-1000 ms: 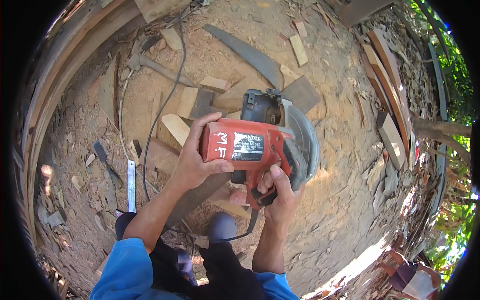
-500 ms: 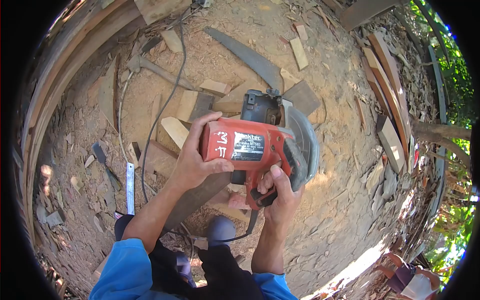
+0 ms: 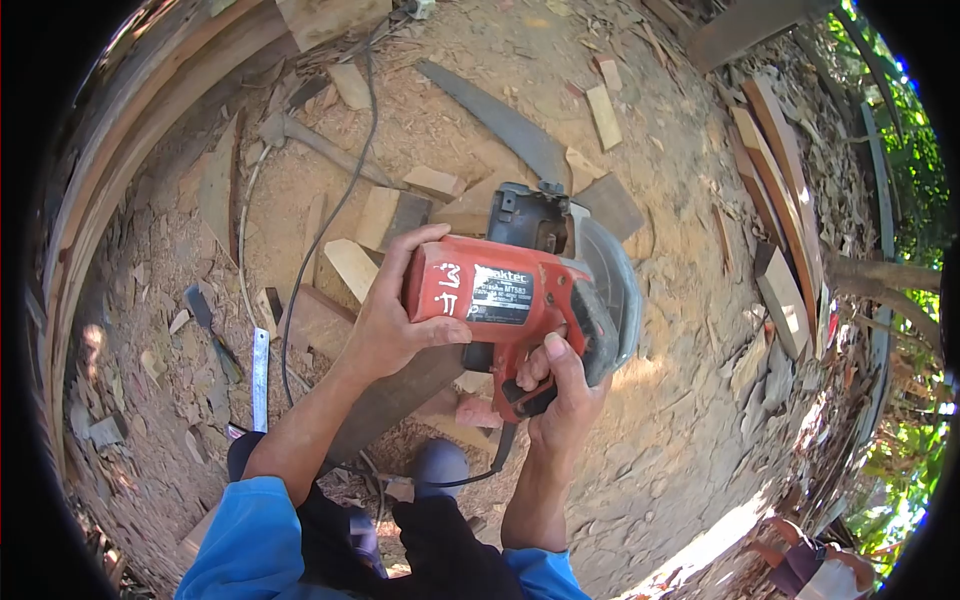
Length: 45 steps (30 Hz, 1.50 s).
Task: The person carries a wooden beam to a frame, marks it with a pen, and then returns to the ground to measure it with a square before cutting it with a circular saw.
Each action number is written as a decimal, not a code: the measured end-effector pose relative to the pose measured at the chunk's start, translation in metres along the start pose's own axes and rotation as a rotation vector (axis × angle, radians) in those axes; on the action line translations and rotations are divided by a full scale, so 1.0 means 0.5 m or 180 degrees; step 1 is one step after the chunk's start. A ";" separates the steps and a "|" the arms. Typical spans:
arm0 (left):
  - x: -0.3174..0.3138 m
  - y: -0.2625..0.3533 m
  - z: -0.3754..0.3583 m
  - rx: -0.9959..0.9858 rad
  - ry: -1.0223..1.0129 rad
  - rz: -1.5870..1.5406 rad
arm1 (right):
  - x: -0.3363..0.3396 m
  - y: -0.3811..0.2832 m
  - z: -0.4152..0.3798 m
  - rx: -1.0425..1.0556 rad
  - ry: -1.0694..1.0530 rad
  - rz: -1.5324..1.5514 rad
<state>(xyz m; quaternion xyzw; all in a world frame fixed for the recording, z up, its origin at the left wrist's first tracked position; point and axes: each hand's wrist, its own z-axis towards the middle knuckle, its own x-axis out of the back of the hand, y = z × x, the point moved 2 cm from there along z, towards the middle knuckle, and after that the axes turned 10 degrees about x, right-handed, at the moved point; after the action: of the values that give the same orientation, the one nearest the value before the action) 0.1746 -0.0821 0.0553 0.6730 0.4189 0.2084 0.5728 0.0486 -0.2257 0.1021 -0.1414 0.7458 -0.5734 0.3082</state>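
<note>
Head view, looking down at sawdust-covered ground [image 3: 660,420]. Both hands grip a red circular saw [image 3: 510,300], held up mid-frame above the ground. Left hand [image 3: 390,315] wrapped around the red motor housing, fingers curled over its end, thumb along the lower edge. Right hand [image 3: 560,390] closed on the rear handle, thumb up against the dark grip, just below the grey blade guard [image 3: 610,290]. Black power cord [image 3: 330,220] lies on the ground from 12 o'clock down toward the person's knees.

Hand saw blade [image 3: 500,120] lies flat at 12 o'clock, beyond the circular saw. Hammer [image 3: 315,140] at 11 o'clock on the ground. Wood offcuts [image 3: 375,215] scattered just beyond the left hand. Metal ruler [image 3: 260,365] at 9 o'clock, near the left forearm. Dark plank [image 3: 390,395] runs under the saw toward the knees. Stacked boards [image 3: 775,170] at 2 o'clock. Blue sleeves [image 3: 255,535] at 6–7 o'clock.
</note>
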 end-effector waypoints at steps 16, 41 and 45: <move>0.003 0.005 0.020 -0.0084 0.0056 0.0056 | -0.010 -0.001 0.021 0.0036 -0.0053 0.0036; 0.006 0.017 0.058 -0.0292 0.0188 0.0243 | -0.023 0.002 0.058 0.0085 -0.0130 0.0061; 0.006 0.023 0.064 -0.0308 0.0223 0.0257 | -0.032 -0.002 0.066 0.0111 -0.0157 0.0026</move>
<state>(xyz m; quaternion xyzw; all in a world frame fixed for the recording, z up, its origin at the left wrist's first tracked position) 0.2044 -0.0986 0.0572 0.6532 0.4006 0.2748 0.5808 0.0811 -0.2424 0.1028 -0.1471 0.7284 -0.5814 0.3313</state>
